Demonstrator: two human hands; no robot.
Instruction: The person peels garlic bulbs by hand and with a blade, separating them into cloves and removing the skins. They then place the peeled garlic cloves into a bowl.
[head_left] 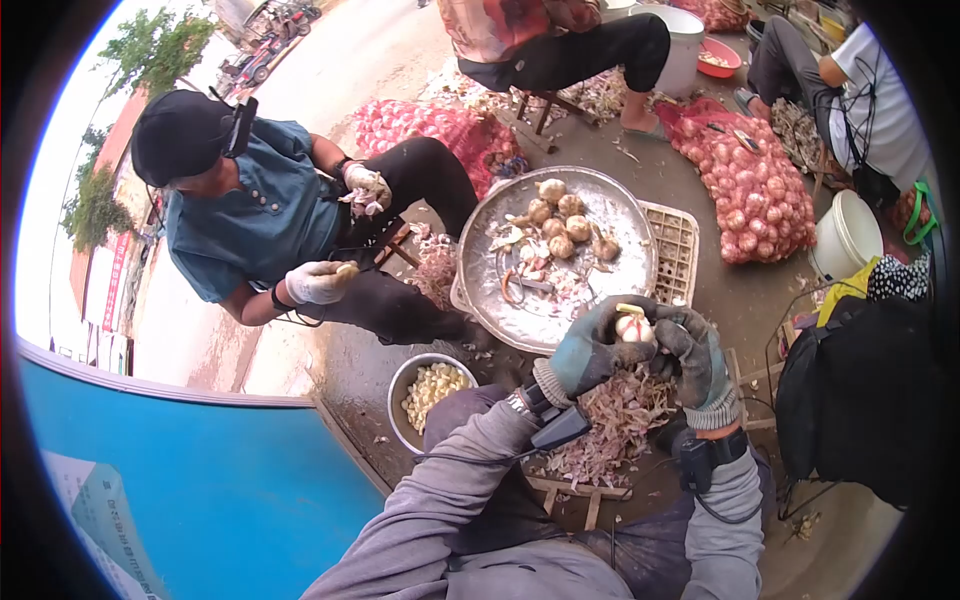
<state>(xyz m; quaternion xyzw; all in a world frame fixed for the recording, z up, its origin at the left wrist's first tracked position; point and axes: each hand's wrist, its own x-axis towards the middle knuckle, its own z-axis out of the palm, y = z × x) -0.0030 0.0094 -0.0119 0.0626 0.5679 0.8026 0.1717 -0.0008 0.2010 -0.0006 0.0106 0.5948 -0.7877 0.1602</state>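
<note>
Between my gloved hands is a partly peeled garlic bulb, white with reddish streaks and a pale stem end. My left hand, in a grey-blue work glove, curls around the bulb from the left. My right hand, gloved alike, has its fingers bent against the bulb's right side; its palm is hidden. Just beyond them a large round metal pan holds several whole garlic bulbs, loose cloves, skins and a dark-handled tool. Below my hands lies a heap of garlic skins.
A metal bowl of peeled cloves stands left of my knee. Opposite, a co-worker in white gloves handles garlic. Red net sacks of garlic lie beyond. A plastic crate supports the pan; a black bag is at right.
</note>
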